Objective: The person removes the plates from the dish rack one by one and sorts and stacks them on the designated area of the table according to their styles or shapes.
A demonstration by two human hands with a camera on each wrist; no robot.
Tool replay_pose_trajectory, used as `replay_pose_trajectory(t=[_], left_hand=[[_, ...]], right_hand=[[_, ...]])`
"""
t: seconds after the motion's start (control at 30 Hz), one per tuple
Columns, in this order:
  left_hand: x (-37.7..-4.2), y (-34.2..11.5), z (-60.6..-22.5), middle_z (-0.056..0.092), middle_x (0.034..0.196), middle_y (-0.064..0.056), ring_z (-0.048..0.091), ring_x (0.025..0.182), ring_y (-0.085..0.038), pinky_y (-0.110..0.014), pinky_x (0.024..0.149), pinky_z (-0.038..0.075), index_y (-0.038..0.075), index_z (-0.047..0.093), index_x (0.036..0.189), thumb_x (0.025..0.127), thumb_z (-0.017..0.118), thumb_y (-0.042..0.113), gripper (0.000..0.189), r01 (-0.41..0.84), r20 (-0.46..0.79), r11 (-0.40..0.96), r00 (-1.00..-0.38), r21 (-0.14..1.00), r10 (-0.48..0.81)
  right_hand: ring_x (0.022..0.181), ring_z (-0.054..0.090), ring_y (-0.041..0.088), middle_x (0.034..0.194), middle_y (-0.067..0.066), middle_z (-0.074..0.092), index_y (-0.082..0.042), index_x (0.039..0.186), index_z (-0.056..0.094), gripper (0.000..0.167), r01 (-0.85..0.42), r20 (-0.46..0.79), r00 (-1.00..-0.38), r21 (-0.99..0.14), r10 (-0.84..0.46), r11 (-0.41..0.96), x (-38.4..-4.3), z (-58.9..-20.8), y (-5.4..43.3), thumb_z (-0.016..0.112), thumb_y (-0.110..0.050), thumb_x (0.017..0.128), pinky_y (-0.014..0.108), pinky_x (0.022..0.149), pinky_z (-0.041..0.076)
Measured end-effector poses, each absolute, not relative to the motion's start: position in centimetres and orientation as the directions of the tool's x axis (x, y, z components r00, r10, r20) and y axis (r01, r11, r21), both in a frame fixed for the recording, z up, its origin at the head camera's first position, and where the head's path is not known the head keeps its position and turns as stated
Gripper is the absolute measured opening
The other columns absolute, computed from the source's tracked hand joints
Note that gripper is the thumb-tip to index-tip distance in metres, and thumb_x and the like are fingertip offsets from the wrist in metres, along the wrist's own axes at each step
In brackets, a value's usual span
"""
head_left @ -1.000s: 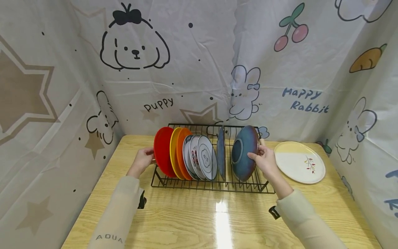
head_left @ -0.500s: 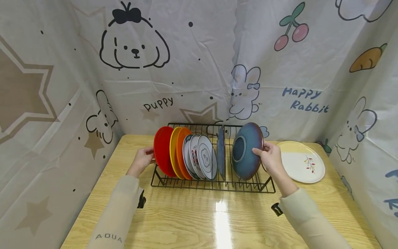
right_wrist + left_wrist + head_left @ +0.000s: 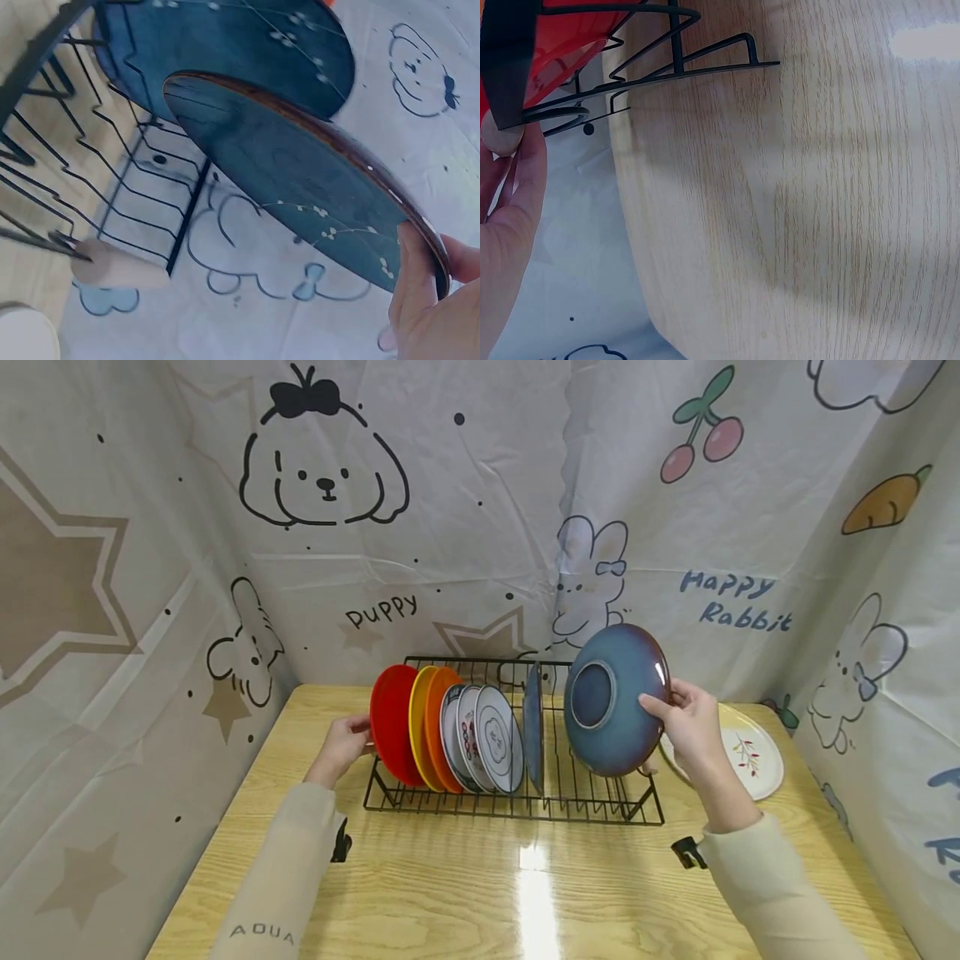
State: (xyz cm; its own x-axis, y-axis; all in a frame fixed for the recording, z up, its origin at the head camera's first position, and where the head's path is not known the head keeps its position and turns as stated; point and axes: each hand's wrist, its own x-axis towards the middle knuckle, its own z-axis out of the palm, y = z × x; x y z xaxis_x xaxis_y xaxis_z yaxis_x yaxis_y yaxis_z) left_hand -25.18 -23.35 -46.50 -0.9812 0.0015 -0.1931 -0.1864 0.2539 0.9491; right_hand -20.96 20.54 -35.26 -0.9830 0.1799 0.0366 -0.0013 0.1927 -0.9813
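In the head view my right hand (image 3: 693, 727) pinches the rim of a blue plate (image 3: 626, 672), thumb on its underside. That plate is tilted, above the right end of a black wire dish rack (image 3: 517, 816). The right wrist view shows its glazed face with a branch pattern (image 3: 285, 180). My left hand (image 3: 341, 750) is at the rack's left end, beside a red plate (image 3: 393, 727). In the left wrist view its fingers are around the rack's wooden handle (image 3: 502, 139), partly hidden. A second blue plate (image 3: 533, 731) stands upright in the rack.
Yellow (image 3: 422, 727) and orange plates (image 3: 446, 731) and several white patterned plates (image 3: 498, 739) stand in the rack's left half. A cream and yellow plate (image 3: 750, 768) lies flat on the wooden table (image 3: 450, 885) at right. A printed curtain (image 3: 480, 527) encloses the back and sides.
My right hand has lifted the blue plate up and to the right from the rack, its underside turning more toward the head camera. The left hand has stayed at the rack's left end.
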Motion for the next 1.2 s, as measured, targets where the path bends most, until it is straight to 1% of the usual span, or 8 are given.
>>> replay_pose_trajectory(t=[0.17, 0.4, 0.5, 0.63, 0.83, 1.0, 1.1, 1.2], left_hand=[[-25.3, -23.3, -46.6, 0.045, 0.125, -0.031, 0.055, 0.085, -0.009, -0.027, 0.080, 0.053, -0.015, 0.037, 0.131, 0.093, 0.034, -0.006, 0.039, -0.189, -0.197, 0.250, -0.980, 0.950, 0.005], [-25.3, -23.3, -46.6, 0.045, 0.124, -0.031, 0.055, 0.083, -0.007, -0.027, 0.080, 0.053, -0.016, 0.038, 0.130, 0.092, 0.033, -0.009, 0.039, -0.179, -0.187, 0.250, -0.982, 0.952, 0.011], [-25.3, -23.4, -46.6, 0.044, 0.124, -0.031, 0.055, 0.082, -0.005, -0.027, 0.080, 0.053, -0.016, 0.037, 0.130, 0.091, 0.032, -0.010, 0.039, -0.177, -0.185, 0.243, -0.983, 0.954, 0.009], [-25.3, -23.4, -46.5, 0.044, 0.124, -0.032, 0.054, 0.081, -0.003, -0.026, 0.079, 0.053, -0.017, 0.037, 0.130, 0.091, 0.032, -0.010, 0.040, -0.170, -0.178, 0.240, -0.984, 0.956, 0.009], [-25.1, -23.3, -46.5, 0.045, 0.124, -0.031, 0.055, 0.082, -0.006, -0.026, 0.078, 0.053, -0.016, 0.038, 0.130, 0.091, 0.033, -0.010, 0.040, -0.174, -0.182, 0.252, -0.983, 0.952, 0.009], [-25.0, -23.3, -46.5, 0.044, 0.125, -0.031, 0.055, 0.085, -0.009, -0.027, 0.080, 0.053, -0.016, 0.038, 0.129, 0.091, 0.032, -0.009, 0.039, -0.180, -0.188, 0.260, -0.982, 0.949, 0.005], [-25.0, -23.3, -46.5, 0.045, 0.124, -0.031, 0.056, 0.085, -0.009, -0.028, 0.080, 0.053, -0.016, 0.039, 0.129, 0.092, 0.032, -0.009, 0.039, -0.179, -0.187, 0.264, -0.982, 0.948, 0.003], [-25.1, -23.3, -46.6, 0.045, 0.124, -0.032, 0.055, 0.084, -0.008, -0.028, 0.080, 0.053, -0.016, 0.039, 0.129, 0.091, 0.032, -0.009, 0.039, -0.178, -0.186, 0.261, -0.983, 0.949, 0.003]], right_hand=[[0.081, 0.058, 0.000, 0.083, -0.013, 0.060, 0.016, 0.118, 0.048, 0.040, -0.072, 0.095, -0.975, -0.990, 0.199, 0.119, -20.5, -33.9, 22.0, 0.062, -0.003, 0.085, 0.009, 0.073, 0.048], [0.075, 0.063, 0.005, 0.082, -0.006, 0.066, -0.010, 0.091, 0.064, 0.015, -0.188, 0.160, -0.950, -0.979, 0.267, -0.081, -19.5, -31.9, 24.5, 0.067, 0.000, 0.080, 0.012, 0.068, 0.051], [0.073, 0.064, 0.007, 0.080, -0.002, 0.067, -0.009, 0.086, 0.067, 0.016, -0.240, 0.182, -0.933, -0.958, 0.311, -0.158, -19.1, -31.0, 25.6, 0.069, 0.004, 0.076, 0.015, 0.066, 0.052], [0.071, 0.063, 0.007, 0.078, -0.002, 0.067, -0.009, 0.083, 0.067, 0.017, -0.251, 0.181, -0.905, -0.958, 0.385, -0.137, -18.5, -30.4, 27.0, 0.071, 0.005, 0.074, 0.014, 0.063, 0.052], [0.071, 0.057, -0.002, 0.075, -0.018, 0.060, -0.014, 0.093, 0.063, 0.014, -0.088, 0.209, -0.873, -0.956, 0.440, 0.280, -17.8, -30.7, 29.1, 0.067, -0.007, 0.081, 0.005, 0.062, 0.047], [0.066, 0.050, -0.010, 0.072, -0.029, 0.048, 0.003, 0.106, 0.060, 0.028, 0.010, 0.284, -0.861, -0.820, 0.422, 0.573, -17.4, -31.7, 30.5, 0.063, -0.013, 0.085, 0.001, 0.058, 0.043], [0.061, 0.046, -0.011, 0.074, -0.021, 0.048, 0.009, 0.108, 0.059, 0.033, 0.022, 0.318, -0.865, -0.749, 0.388, 0.662, -16.9, -32.4, 31.2, 0.062, -0.013, 0.085, 0.001, 0.053, 0.041], [0.057, 0.042, -0.010, 0.078, 0.000, 0.057, 0.012, 0.106, 0.059, 0.031, 0.024, 0.337, -0.875, -0.689, 0.349, 0.724, -16.5, -33.1, 32.0, 0.062, -0.010, 0.085, 0.003, 0.048, 0.039]])
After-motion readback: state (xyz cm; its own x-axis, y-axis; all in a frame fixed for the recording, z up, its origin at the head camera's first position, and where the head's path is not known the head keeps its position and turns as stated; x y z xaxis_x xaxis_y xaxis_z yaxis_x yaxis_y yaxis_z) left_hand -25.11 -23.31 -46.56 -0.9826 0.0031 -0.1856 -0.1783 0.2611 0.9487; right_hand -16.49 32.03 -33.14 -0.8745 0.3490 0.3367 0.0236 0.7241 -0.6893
